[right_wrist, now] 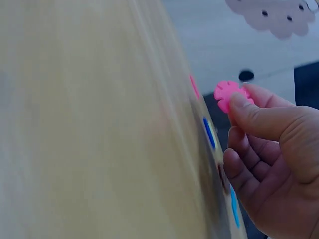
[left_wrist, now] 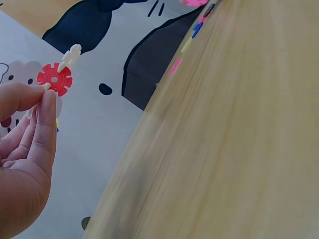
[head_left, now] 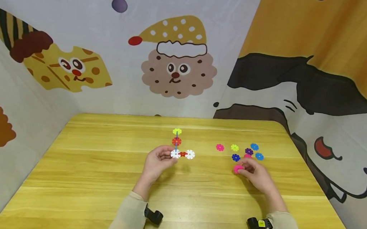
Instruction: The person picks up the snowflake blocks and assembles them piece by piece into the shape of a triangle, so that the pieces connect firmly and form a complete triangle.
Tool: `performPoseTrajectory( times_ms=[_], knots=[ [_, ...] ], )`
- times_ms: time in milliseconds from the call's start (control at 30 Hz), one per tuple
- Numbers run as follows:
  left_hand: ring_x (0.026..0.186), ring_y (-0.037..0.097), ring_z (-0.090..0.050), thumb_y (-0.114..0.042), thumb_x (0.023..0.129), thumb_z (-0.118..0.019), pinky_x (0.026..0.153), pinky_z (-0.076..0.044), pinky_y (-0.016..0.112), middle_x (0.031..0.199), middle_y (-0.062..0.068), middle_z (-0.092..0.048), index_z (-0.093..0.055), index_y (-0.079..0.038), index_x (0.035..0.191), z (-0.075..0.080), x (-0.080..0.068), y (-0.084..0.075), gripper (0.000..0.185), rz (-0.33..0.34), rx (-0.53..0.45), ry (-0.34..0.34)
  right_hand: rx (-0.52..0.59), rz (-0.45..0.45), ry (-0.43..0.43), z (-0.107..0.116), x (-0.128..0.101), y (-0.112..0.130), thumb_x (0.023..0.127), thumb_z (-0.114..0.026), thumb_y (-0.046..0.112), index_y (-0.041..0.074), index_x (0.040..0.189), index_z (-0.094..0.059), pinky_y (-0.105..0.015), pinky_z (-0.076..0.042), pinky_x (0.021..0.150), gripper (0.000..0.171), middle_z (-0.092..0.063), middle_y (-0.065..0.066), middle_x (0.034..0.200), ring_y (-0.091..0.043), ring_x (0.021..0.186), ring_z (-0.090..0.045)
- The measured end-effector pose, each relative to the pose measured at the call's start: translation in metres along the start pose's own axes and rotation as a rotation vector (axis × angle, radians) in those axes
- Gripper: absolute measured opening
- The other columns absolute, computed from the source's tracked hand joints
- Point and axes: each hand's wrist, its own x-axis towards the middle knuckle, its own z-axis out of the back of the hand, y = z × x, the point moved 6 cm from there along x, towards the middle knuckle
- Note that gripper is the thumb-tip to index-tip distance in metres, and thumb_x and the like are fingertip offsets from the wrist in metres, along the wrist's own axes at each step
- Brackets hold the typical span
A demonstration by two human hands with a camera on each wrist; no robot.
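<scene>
Wrist mounts: two black camera mounts sit at the near edge, one on the left wrist (head_left: 153,215), one on the right wrist (head_left: 260,224), each over a beige sleeve.
Bench: yellow wooden bench (head_left: 100,180), grain running left to right, carrying all the pieces.
Left hand: the left hand (head_left: 157,162) is left of centre, fingers curled, pinching the snowflake assembly (head_left: 180,148) at its near-left white disc. The left wrist view shows thumb and fingertips (left_wrist: 47,107) closed on the edge of the piece, just below a red disc (left_wrist: 54,78).
Snowflake assembly: slotted discs joined together; a white disc, a small red one and a second white disc run left to right, and a red disc and a yellow-green disc stand in line beyond the held end. Whether it rests on the bench or is lifted cannot be told.
Right hand: the right hand (head_left: 255,175) is right of centre, clasping a pink disc (head_left: 238,168) between thumb and forefinger; the right wrist view shows it held off the surface (right_wrist: 227,93).
Loose discs: just beyond the right hand lie a dark blue disc (head_left: 236,157), a purple disc (head_left: 249,151), two light blue discs (head_left: 254,146), a yellow-green disc (head_left: 234,147) and a pink disc (head_left: 220,147), close together on the bench.
Far surround: cartoon-printed panels (head_left: 177,63) stand behind and to both sides.
</scene>
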Motion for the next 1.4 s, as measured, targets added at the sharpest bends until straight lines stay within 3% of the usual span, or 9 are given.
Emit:
performPoseTrajectory(
  times_ms=[333,667,1200,1400],
  knots=[
    [0.085,0.024,-0.059,0.009,0.072,-0.071,0.078,-0.051,0.027,0.095,0.022,-0.061,-0.059,0.010,0.107,-0.003,-0.001,0.000,0.037,-0.008,0.023,0.013,0.132,0.085,0.017,-0.032,0.019,0.045,0.083,-0.069,0.012,0.011,0.096,-0.061,-0.025,-0.046,0.058,0.016,-0.059,-0.003,0.082,-0.017,0.070,-0.053],
    [0.084,0.024,-0.059,0.010,0.072,-0.071,0.077,-0.052,0.027,0.095,0.022,-0.061,-0.059,0.009,0.107,-0.004,-0.002,0.001,0.036,0.001,0.012,0.023,0.160,0.151,-0.025,-0.059,0.033,0.091,0.083,-0.069,0.012,0.016,0.093,-0.062,-0.027,-0.050,0.060,0.013,-0.061,0.002,0.080,-0.017,0.071,-0.057],
    [0.084,0.026,-0.059,0.009,0.072,-0.071,0.076,-0.052,0.026,0.094,0.022,-0.061,-0.059,0.010,0.107,-0.007,-0.003,-0.002,0.037,0.000,0.037,0.035,0.169,0.157,-0.037,-0.068,0.040,0.113,0.084,-0.066,0.019,0.016,0.088,-0.066,-0.026,-0.051,0.063,0.005,-0.063,0.003,0.083,-0.015,0.073,-0.059],
    [0.084,0.024,-0.060,0.008,0.071,-0.073,0.077,-0.052,0.027,0.094,0.019,-0.062,-0.061,0.006,0.106,-0.002,0.005,0.020,0.037,0.009,0.011,0.019,0.167,0.141,-0.024,-0.067,0.037,0.124,0.084,-0.066,0.010,0.009,0.089,-0.066,-0.027,-0.051,0.062,0.005,-0.063,-0.003,0.084,-0.020,0.074,-0.059]
  ],
)
